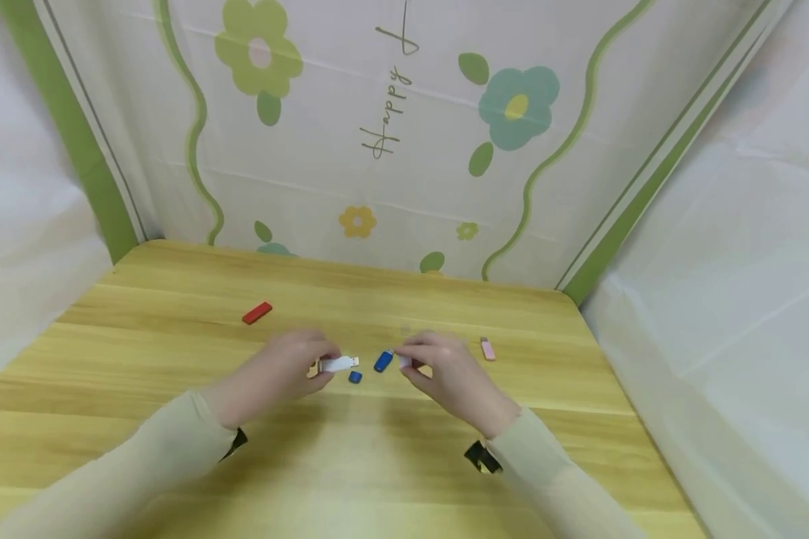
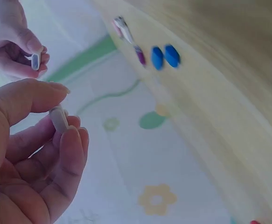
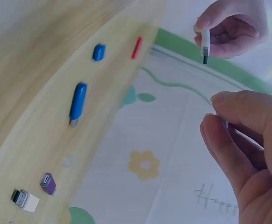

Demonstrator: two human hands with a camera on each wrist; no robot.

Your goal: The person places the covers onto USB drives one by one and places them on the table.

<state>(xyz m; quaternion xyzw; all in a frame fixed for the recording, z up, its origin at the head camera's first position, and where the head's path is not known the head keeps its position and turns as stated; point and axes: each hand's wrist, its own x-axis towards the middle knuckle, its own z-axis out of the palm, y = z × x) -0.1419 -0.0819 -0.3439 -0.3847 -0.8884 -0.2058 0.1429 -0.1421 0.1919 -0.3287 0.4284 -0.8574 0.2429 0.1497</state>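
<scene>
My left hand (image 1: pixel 290 367) pinches a white USB flash drive (image 1: pixel 338 364) between thumb and fingers, its bare metal plug pointing right toward the other hand. In my right hand (image 1: pixel 445 374) is a small white cap (image 1: pixel 405 361), gripped at the fingertips; the left wrist view shows the open end of this cap (image 2: pixel 36 61). A gap separates the cap from the plug. On the table between and just beyond the hands lie a blue USB flash drive (image 1: pixel 383 361), plug exposed, and its blue cap (image 1: pixel 355 377).
A red USB stick (image 1: pixel 257 313) lies at the left on the wooden table (image 1: pixel 377 464). To the right is a pale pink USB drive (image 1: pixel 488 349). The right wrist view also shows a small purple piece (image 3: pixel 48 183) and a translucent piece (image 3: pixel 68 161). A flowered curtain (image 1: pixel 431 187) hangs behind.
</scene>
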